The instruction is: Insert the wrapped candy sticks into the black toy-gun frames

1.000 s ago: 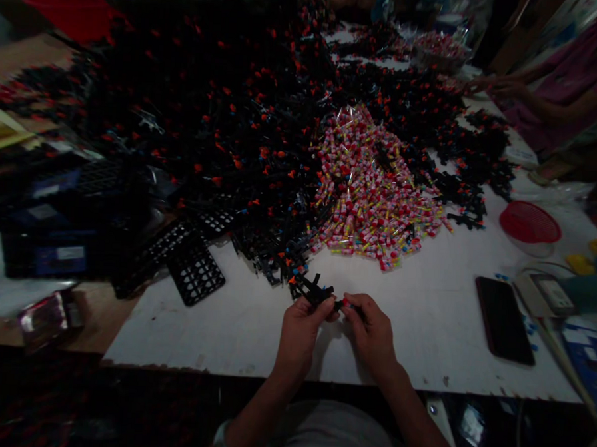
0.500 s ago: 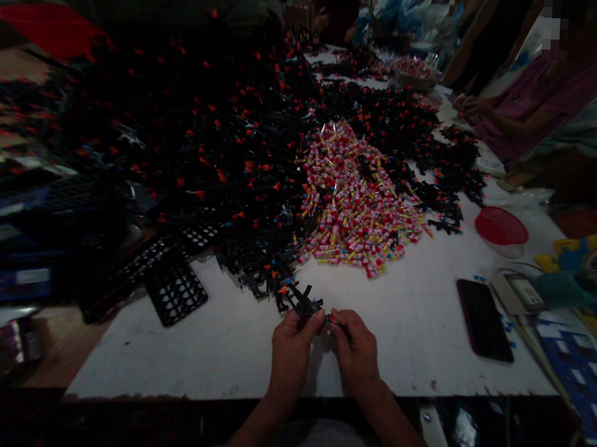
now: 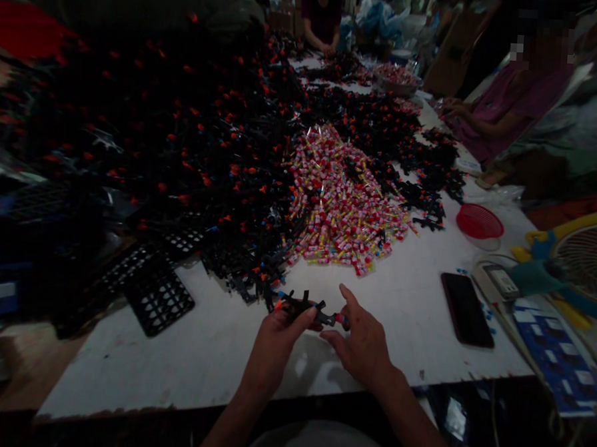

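Note:
My left hand [image 3: 271,345] is closed around a small black toy gun [image 3: 326,317] above the front of the white table, its thumb lying along the toy. An orange tip shows at the toy's left end. At its right end sits a small red and blue piece [image 3: 341,318], close to my right fingers. My right hand [image 3: 369,344] has its thumb and forefinger spread apart; whether another finger touches the small piece I cannot tell. Just beyond my hands lie a large heap of black toy guns [image 3: 242,240] with orange tips and a pile of small pink and yellow wrapped pieces [image 3: 339,205].
On the right lie a phone [image 3: 467,309], a red basket [image 3: 479,221], a blue card sheet [image 3: 556,357] and a fan [image 3: 589,259]. Black perforated trays [image 3: 159,296] rest at left. A person in a purple top [image 3: 498,124] sits at the right side.
My right thumb and forefinger have come away from the toy gun's end and spread apart. The toy now lies more level in my left hand. The view has shifted slightly to the right.

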